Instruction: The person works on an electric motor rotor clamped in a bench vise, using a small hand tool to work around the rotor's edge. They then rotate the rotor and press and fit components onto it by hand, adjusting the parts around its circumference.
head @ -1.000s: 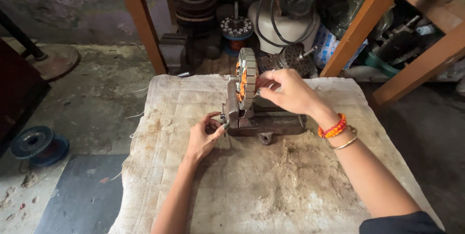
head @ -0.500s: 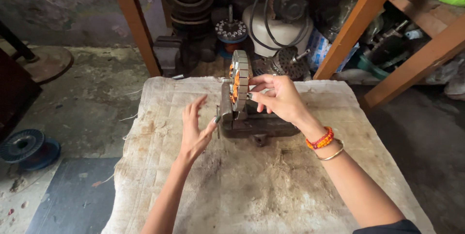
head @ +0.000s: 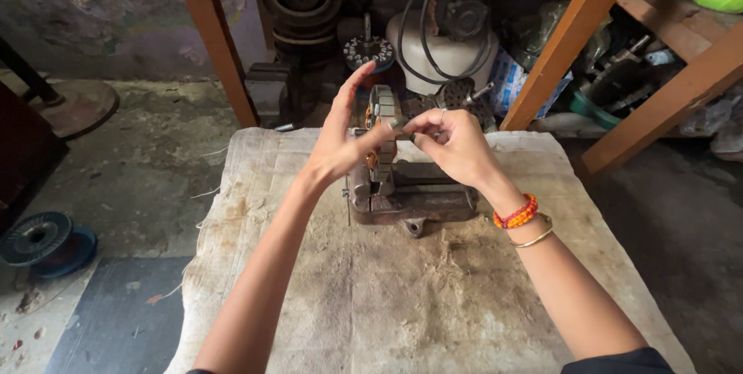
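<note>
Head view shows a round motor stator (head: 381, 130) standing upright in a rusty bench vise (head: 410, 200) on a cloth-covered table (head: 402, 296). Left hand (head: 344, 138) touches its left face, fingers spread apart. Right hand (head: 453, 142) pinches together at the stator's right edge; what it grips, I cannot tell.

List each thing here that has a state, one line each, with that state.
stator: upright on edge, clamped in the vise
vise: shut on the stator, standing on the cloth
left hand: open, fingers spread, palm against the stator
right hand: fingertips pinched beside the stator's top
cloth: spread flat, stained
wire spool: lying on the floor
</note>
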Demonstrator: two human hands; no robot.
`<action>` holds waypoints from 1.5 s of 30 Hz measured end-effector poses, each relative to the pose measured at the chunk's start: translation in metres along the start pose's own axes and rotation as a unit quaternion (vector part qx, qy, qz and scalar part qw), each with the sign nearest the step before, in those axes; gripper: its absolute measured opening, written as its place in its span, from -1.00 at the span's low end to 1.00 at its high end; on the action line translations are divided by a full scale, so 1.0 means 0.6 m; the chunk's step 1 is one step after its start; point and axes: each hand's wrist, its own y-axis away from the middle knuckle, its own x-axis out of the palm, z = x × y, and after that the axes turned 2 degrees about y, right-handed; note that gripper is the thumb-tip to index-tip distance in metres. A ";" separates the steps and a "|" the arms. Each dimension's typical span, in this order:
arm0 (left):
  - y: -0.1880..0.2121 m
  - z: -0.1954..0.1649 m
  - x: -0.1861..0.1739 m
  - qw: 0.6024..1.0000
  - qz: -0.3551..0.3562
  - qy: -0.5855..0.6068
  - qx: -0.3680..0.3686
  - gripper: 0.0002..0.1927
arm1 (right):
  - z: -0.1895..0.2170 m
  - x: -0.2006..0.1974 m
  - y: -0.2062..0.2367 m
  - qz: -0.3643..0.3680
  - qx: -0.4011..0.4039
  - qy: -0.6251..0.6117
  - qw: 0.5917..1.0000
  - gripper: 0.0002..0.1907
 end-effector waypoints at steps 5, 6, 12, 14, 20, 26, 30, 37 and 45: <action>-0.009 0.046 0.017 0.988 0.004 0.152 -0.016 -0.28 | 0.012 0.010 -0.005 -0.002 -0.007 -0.008 1.000 -0.83; -0.006 0.053 0.023 0.986 0.000 0.168 -0.022 -0.31 | 0.013 0.011 -0.005 -0.001 -0.001 -0.004 1.000 -0.82; 0.009 0.081 0.041 0.977 -0.023 0.211 -0.027 -0.43 | 0.018 -0.004 -0.004 -0.005 -0.077 -0.017 0.997 -0.75; 0.008 0.084 0.043 0.974 -0.018 0.225 -0.026 -0.45 | 0.018 -0.006 -0.004 -0.039 -0.091 -0.043 0.994 -0.70; 0.008 0.082 0.042 0.965 -0.008 0.257 -0.045 -0.45 | 0.008 0.040 -0.011 0.003 -0.104 -0.143 0.984 -0.48; 0.013 0.075 0.042 0.967 -0.003 0.252 -0.028 -0.45 | -0.013 0.063 -0.011 -0.048 -0.063 -0.058 0.995 -0.33; 0.012 0.070 0.043 0.969 -0.014 0.243 -0.042 -0.44 | -0.022 0.065 -0.012 -0.051 -0.058 -0.075 0.994 -0.38; 0.013 0.068 0.044 0.968 -0.016 0.246 -0.044 -0.45 | -0.029 0.069 -0.012 -0.050 -0.082 -0.141 0.985 -0.47; 0.012 0.073 0.046 0.970 -0.018 0.239 -0.030 -0.47 | -0.029 0.069 -0.011 -0.068 -0.064 -0.137 0.986 -0.50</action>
